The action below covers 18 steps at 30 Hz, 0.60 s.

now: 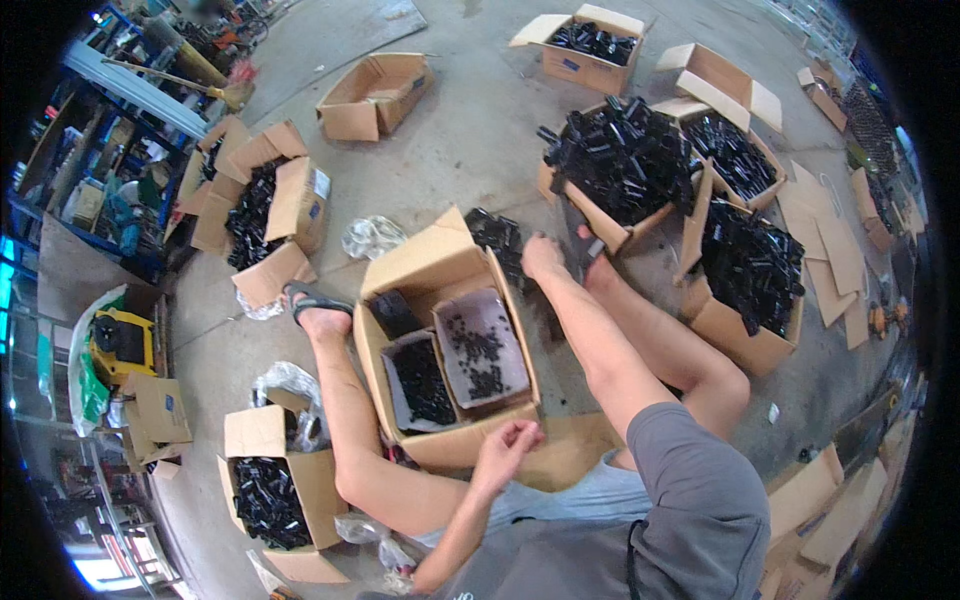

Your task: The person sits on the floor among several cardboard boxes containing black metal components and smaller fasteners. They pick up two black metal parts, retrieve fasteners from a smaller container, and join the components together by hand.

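Between my legs stands an open cardboard box (527, 395). Inside it are a pale tray (462, 300) with scattered small black pieces (487, 382), a second tray with a denser heap of small black pieces (425, 385), and a dark block-like thing (396, 314). My left hand (508, 447) hovers over the box's near edge, its fingertips pinched together; whatever they hold is too small to make out. Beyond the box, my right hand (543, 258) reaches down beside a pile of black plastic parts (494, 236). Its fingers are mostly hidden, so its grip is unclear.
Cardboard boxes heaped with black parts stand at the right (625, 160), far right (750, 265), left (258, 215) and near left (270, 500). An open box (378, 95) sits farther off. Clear plastic bags (373, 237) and flattened cardboard (820, 240) lie on the floor.
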Motion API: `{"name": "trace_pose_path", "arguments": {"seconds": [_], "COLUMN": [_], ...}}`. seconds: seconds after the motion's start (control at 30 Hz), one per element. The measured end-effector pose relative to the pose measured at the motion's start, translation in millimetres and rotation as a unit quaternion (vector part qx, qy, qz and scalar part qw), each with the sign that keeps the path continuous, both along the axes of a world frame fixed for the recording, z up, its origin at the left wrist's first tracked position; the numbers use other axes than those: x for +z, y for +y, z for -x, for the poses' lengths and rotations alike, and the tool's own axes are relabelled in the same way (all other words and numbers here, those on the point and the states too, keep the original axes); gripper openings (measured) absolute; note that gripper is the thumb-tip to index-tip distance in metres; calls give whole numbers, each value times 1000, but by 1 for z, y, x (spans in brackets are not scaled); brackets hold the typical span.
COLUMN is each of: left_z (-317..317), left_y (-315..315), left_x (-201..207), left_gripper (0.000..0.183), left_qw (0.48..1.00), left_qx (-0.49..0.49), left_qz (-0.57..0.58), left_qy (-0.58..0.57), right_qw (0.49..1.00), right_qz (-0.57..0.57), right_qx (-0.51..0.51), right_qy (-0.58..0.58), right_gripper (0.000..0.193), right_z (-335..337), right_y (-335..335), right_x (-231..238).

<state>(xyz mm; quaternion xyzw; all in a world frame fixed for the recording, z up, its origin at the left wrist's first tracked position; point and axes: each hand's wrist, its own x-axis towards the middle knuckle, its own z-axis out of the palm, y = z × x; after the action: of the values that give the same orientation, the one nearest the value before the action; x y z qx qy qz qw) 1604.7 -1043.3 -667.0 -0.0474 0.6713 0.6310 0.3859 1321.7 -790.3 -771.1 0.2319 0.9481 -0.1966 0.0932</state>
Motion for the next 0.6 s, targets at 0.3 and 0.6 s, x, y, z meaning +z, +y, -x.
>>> {"name": "trace_pose_path", "arguments": {"seconds": [0.3,0.6], "left_z": [-31,65], "left_y": [32,155], "left_x": [9,-46], "left_gripper": [35,76], "left_qw": [981,937], "left_qx": [-153,-12], "left_qz": [95,208], "left_qy": [73,281], "right_qw": [979,989], "right_qz": [154,-62], "right_qx": [-27,137], "right_qy": [-129,-8], "right_gripper": [47,86], "right_z": [41,20], "right_y": [16,14], "right_x": [2,-38]}}
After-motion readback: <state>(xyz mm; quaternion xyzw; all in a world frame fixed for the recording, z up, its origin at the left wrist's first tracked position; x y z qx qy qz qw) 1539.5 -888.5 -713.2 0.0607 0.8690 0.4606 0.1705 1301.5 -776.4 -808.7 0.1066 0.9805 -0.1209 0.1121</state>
